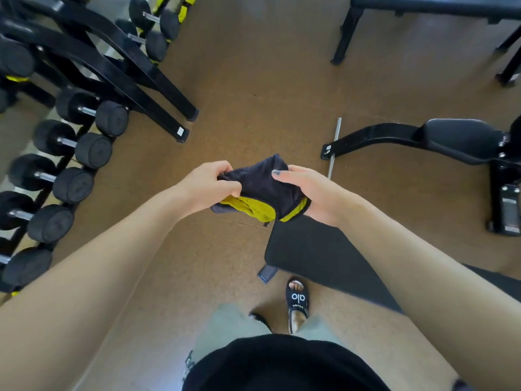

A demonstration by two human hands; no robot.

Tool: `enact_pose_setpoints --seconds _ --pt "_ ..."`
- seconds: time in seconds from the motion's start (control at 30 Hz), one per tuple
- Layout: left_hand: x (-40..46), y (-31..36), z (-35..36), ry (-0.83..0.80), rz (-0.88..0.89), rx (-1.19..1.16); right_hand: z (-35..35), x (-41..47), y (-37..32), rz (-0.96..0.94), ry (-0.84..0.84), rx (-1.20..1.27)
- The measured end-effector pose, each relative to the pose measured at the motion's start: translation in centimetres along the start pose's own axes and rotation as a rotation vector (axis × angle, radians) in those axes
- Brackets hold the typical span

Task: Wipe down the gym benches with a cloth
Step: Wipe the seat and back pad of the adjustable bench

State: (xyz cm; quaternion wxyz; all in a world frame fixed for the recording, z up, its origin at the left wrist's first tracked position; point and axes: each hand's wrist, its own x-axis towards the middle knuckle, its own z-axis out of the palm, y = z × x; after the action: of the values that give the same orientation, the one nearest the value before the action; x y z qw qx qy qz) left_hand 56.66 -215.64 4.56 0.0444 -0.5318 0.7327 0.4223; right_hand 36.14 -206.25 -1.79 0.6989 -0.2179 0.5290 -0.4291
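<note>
A dark navy cloth [263,184] with a yellow underside is bunched between both hands at mid-frame, held in the air above the floor. My left hand [207,186] grips its left edge with curled fingers. My right hand [311,193] holds the right side, thumb lying across the top of the cloth. Just below the cloth, the black padded gym bench [318,255] runs toward the lower right, its near end under my right wrist.
A black dumbbell rack [70,142] with several dumbbells lines the left side. Another bench frame [439,142] and a steel bar [335,148] lie on the brown floor at right. A further black bench [434,7] stands at the top right. My sandalled foot [297,301] stands beside the bench.
</note>
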Motion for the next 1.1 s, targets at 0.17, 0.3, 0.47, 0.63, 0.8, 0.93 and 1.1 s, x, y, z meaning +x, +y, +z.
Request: enact_pose_setpoints --seconds 0.17,0.3,0.47,0.63,0.8,0.93,1.1 --pt "3.8 0.4 -1.5 -0.141 0.062 0.071 -0.4 2.8 -2.7 -0.029 0.094 -0.194" --pt "8.1 -0.2 -3.8 -0.225 0.156 0.154 -0.9 6.0 -4.9 -0.02 0.157 -0.254" --pt "15.8 -1.4 -8.0 -0.317 0.254 0.233 0.2 11.7 -7.5 0.059 0.207 -0.31" --pt "23.7 -2.5 -14.2 -0.431 0.318 0.284 3.3 18.7 -10.1 0.011 0.492 -0.319" --pt "29.6 -3.8 -20.5 -0.471 0.324 0.382 6.4 23.7 -13.5 -0.017 0.504 -0.202" --pt "33.0 -3.5 -23.1 -0.44 0.442 0.469 7.9 26.3 -15.8 -0.044 0.571 -0.235" --pt "36.4 -1.0 -23.7 -0.511 0.554 0.552 7.0 28.2 -18.1 0.005 0.626 -0.238"
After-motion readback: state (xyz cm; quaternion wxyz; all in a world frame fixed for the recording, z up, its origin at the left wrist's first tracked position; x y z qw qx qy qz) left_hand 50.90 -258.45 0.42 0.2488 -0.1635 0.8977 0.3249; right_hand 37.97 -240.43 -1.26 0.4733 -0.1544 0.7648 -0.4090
